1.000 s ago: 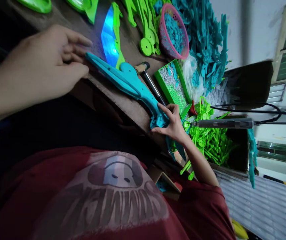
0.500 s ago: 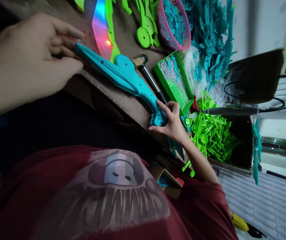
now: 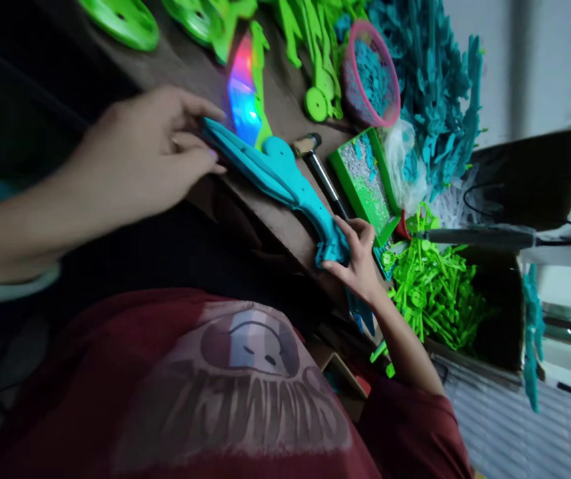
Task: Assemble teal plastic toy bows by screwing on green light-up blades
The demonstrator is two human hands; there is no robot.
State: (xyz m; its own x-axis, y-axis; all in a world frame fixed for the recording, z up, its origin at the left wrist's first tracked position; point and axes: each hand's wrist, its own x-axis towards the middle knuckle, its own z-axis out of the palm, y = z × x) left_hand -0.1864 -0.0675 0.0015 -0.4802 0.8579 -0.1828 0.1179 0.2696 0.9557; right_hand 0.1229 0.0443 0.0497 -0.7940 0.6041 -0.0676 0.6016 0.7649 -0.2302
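Note:
A blue plastic toy sword (image 3: 275,176) with a rounded lobe on one side lies slantwise along the workbench's near edge. My left hand (image 3: 160,143) is at its pointed tip, with the fingers on one side and the thumb on the other. At the opposite end, my right hand (image 3: 355,256) is closed round the handle's end. A lime-green toy part with a clear blade (image 3: 243,93), lit pink and blue, lies just beyond the blue sword. Near the handle rests a hammer (image 3: 323,173) with a shiny metal shaft.
A green tray (image 3: 365,186) holds small metal pieces and blue bits. Behind it stand a pink basket (image 3: 388,120) of blue parts and a heap of blue pieces (image 3: 425,86). A cardboard box (image 3: 508,313) with lime-green parts is at the right. More green parts (image 3: 126,23) lie along the far side.
The view has shifted, so the bench and both hands appear farther right and lower. The clear blade's lights changed colour places. Both hands keep their places at the blue sword's ends.

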